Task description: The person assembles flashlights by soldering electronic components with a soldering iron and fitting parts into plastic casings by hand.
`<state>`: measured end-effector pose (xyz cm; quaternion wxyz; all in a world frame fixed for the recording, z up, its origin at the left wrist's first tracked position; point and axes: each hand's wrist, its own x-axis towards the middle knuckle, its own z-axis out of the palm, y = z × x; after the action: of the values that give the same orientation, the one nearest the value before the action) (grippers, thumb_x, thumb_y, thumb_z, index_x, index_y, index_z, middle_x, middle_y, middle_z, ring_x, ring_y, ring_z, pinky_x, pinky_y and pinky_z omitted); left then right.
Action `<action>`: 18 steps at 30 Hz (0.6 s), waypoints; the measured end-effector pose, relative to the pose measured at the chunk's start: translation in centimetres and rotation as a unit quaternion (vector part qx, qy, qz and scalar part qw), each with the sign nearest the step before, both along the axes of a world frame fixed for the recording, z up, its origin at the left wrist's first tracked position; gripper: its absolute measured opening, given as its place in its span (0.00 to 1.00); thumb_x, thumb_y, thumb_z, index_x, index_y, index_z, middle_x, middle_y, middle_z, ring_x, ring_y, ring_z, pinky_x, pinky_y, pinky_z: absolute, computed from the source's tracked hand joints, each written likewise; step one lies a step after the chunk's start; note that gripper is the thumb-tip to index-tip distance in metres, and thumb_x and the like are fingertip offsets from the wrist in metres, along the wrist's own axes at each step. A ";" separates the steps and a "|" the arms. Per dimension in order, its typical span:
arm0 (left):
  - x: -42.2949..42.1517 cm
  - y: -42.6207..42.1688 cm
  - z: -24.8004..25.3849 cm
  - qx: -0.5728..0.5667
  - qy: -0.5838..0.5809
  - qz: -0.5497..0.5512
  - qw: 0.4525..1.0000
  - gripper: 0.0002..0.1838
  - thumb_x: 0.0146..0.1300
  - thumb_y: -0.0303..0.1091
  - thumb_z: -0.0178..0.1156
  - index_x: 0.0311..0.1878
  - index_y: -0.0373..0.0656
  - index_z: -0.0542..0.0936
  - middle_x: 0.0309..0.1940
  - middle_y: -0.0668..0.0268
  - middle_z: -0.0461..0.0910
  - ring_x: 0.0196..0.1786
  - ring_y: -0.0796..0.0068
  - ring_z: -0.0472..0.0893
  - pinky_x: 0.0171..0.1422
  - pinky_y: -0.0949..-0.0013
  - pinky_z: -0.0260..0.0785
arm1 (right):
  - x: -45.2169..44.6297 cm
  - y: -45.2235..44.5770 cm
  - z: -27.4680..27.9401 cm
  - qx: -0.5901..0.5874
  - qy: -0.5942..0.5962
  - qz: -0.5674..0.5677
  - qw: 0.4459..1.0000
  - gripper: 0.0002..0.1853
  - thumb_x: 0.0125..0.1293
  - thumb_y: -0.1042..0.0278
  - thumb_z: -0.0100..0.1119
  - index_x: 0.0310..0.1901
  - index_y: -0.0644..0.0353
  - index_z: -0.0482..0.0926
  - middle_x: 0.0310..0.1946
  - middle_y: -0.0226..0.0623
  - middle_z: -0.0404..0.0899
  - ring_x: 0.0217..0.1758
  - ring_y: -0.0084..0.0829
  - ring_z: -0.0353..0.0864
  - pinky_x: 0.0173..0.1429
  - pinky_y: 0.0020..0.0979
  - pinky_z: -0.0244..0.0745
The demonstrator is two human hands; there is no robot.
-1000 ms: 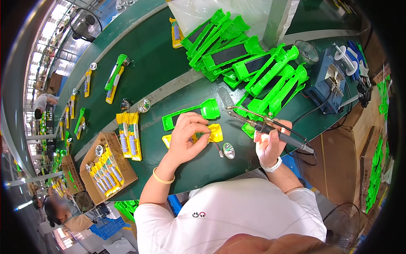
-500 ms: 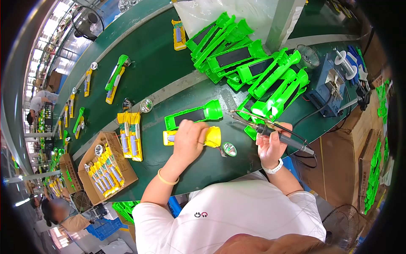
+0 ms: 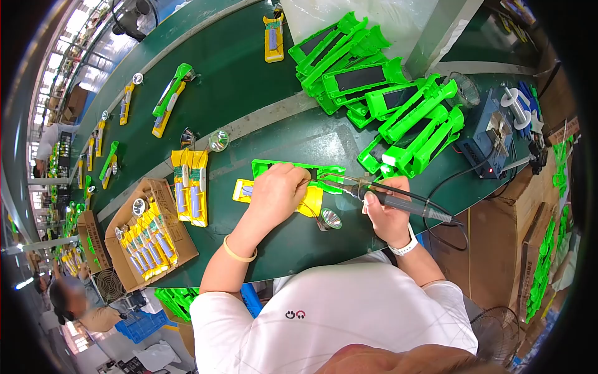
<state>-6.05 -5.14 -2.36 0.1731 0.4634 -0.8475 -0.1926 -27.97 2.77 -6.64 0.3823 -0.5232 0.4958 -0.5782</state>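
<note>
- Two hands are at work over the worktop (image 3: pixel 349 243): the right hand (image 3: pixel 387 217) is closed around the grey handle of a soldering iron (image 3: pixel 408 206), while the left hand (image 3: pixel 280 190) is bent narrow, fingertips together (whether they pinch a wire, I cannot tell).
- The yellow case (image 3: pixel 311 202) lies partly under the left hand, with a green case (image 3: pixel 265 167) just beyond it and a shiny lamp cup (image 3: pixel 331 218) beside its wide end.
- The iron's tip sits very near the left fingers; if it is hot, a small slip of either hand could burn skin or mark the plastic.
- A black cord (image 3: pixel 462 237) loops beside the right wrist, and a snag there might jerk the tip sideways.
- The lamp cup lies loose by the case, so a knock could strain any thin wires joining them.
- No brand can be read: the open carton (image 3: pixel 187 249) carries dark print too small to make out, and the white shirt (image 3: pixel 349 305) shows two little round marks, one dark, one reddish, rather than words.
</note>
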 end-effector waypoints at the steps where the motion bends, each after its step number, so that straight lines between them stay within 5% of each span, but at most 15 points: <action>1: -0.1 0.0 0.0 0.003 -0.003 0.003 1.000 0.03 0.54 0.28 0.61 0.32 0.42 0.80 0.29 0.61 0.79 0.36 0.58 0.79 0.39 0.60 0.71 | -0.1 -0.1 -0.1 -0.008 0.055 -0.002 0.998 0.14 0.60 0.75 0.63 0.40 0.63 0.66 0.27 0.31 0.73 0.24 0.15 0.69 0.27 0.20 0.66; 5: 0.0 -0.1 0.0 0.012 -0.003 0.011 1.000 0.03 0.54 0.29 0.62 0.32 0.41 0.80 0.28 0.60 0.78 0.35 0.58 0.78 0.39 0.59 0.71 | 0.6 -0.3 0.4 0.037 0.007 0.000 0.999 0.13 0.59 0.73 0.65 0.37 0.64 0.69 0.26 0.28 0.72 0.23 0.15 0.68 0.26 0.21 0.64; 14: -0.2 -0.1 -0.3 0.011 0.007 0.019 1.000 0.03 0.53 0.28 0.61 0.32 0.41 0.79 0.28 0.60 0.78 0.35 0.58 0.78 0.39 0.59 0.71 | 0.8 -0.6 0.3 -0.017 0.141 -0.005 0.990 0.13 0.58 0.74 0.66 0.39 0.66 0.70 0.27 0.30 0.73 0.22 0.17 0.70 0.25 0.21 0.65; 18: -0.1 -0.1 -0.3 0.008 0.010 0.020 1.000 0.03 0.53 0.28 0.61 0.31 0.41 0.79 0.27 0.60 0.78 0.34 0.57 0.78 0.39 0.59 0.70 | 0.8 -0.2 1.2 -0.027 -0.131 -0.028 0.991 0.13 0.64 0.74 0.61 0.43 0.68 0.66 0.31 0.33 0.75 0.22 0.19 0.73 0.27 0.20 0.68</action>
<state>-6.20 -5.20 -2.67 0.1814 0.4800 -0.8345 -0.2008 -27.19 2.57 -5.41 0.4132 -0.4388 0.4400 -0.6656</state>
